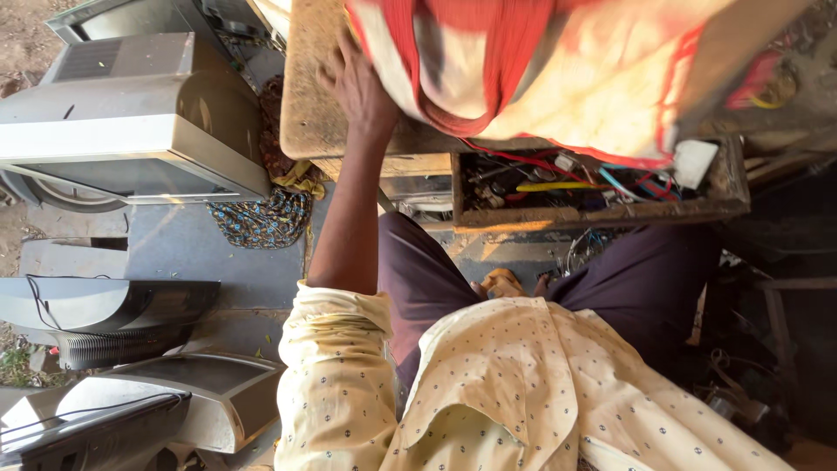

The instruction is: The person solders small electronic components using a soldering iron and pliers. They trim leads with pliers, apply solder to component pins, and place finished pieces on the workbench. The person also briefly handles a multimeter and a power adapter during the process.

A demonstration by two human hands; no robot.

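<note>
Here my left hand (pixel 359 85) reaches up from a rolled yellow sleeve (pixel 336 349) to the cloth (pixel 558 70) on the worktop (pixel 305 96). The fingers go under the cloth's near edge, so I cannot tell whether they pinch it or lie flat — only the back of the hand and the thumb side show. The cloth is cream with red stripes and a red border; it covers most of the wooden worktop and hangs over its front edge. My right hand is not in view.

Just below the cloth's hem an open wooden drawer (pixel 732 187) sticks out toward me. It is full of wires (pixel 558 174) — red, yellow, blue — tangled with small parts, and a white block (pixel 695 161) sits at its right end, partly under the cloth.

My legs in dark purple trousers (pixel 418 279) are under the drawer, and my spotted yellow shirt (pixel 523 384) fills the bottom of the view.

To the left, on the floor, grey television sets stand well apart from the worktop: one large set (pixel 131 122) at the top, a dark one (pixel 105 314) with a cable below it, and a silver one (pixel 200 392) lower still. A patterned rag (pixel 261 218) lies bunched between the large set and the worktop's leg.
</note>
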